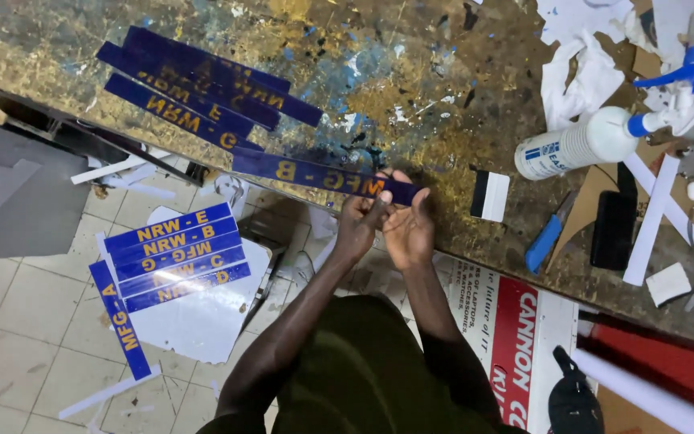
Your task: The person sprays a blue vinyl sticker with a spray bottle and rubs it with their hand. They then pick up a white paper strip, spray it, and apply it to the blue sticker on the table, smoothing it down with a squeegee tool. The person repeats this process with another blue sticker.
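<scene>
Both your hands meet at the bench edge, at the centre of the view. Your left hand (pixel 357 227) and your right hand (pixel 410 229) pinch the near end of a long blue strip with yellow lettering (pixel 315 175). The fingers are curled closed on that end, and the thumbs look set to pick at its corner, though the exact grip is too small to tell. The strip runs off toward ten o'clock and lies flat on the paint-stained workbench (pixel 411 88), which seems to steady it while you work the end.

At eleven o'clock, a fanned pile of lettered blue strips (pixel 202 88) rests on the bench, about four of them, overlapping. At eight o'clock, down on the tiled floor (pixel 26 321), six more blue strips (pixel 172 255) lie on a white sheet: five stacked in rows and one turned aside.

At two o'clock lies one white spray bottle with a blue trigger (pixel 588 141), on its side. At three o'clock are one small squeegee (pixel 489 195), one blue utility knife (pixel 543 243) and one black oblong block (pixel 613 229), all within your right hand's reach.
</scene>
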